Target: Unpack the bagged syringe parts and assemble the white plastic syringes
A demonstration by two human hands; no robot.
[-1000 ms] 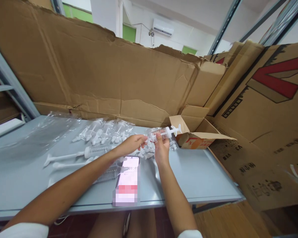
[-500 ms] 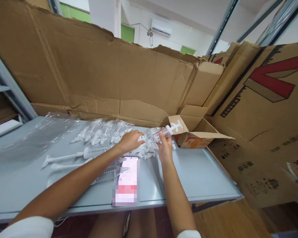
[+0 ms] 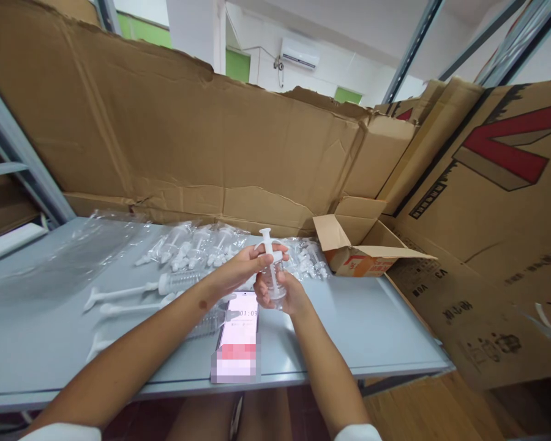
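Note:
A large transparent plastic syringe (image 3: 275, 285) with a white collar and plunger is held nearly upright over the table, its plunger end up. My right hand (image 3: 287, 293) wraps its fingers around the barrel. Higher up, my left hand (image 3: 248, 263) is closed on the collar, by the base of the plunger. Beneath my left forearm lie several similar syringes (image 3: 177, 282) with white plungers, partly covered by the arm. Small white plastic pieces in a transparent bag (image 3: 310, 260) lie behind the right hand.
A phone (image 3: 241, 331) showing a timer rests near the front edge. Filled transparent bags (image 3: 179, 242) line the back, and a flat plastic sheet (image 3: 73, 251) lies left. An open cardboard box (image 3: 367, 264) stands right. Cardboard walls (image 3: 211, 135) enclose the table (image 3: 349, 331).
My right hand has brought the syringe left and nearer, turning it more upright. My left hand has moved from the loose white pieces onto the syringe's collar.

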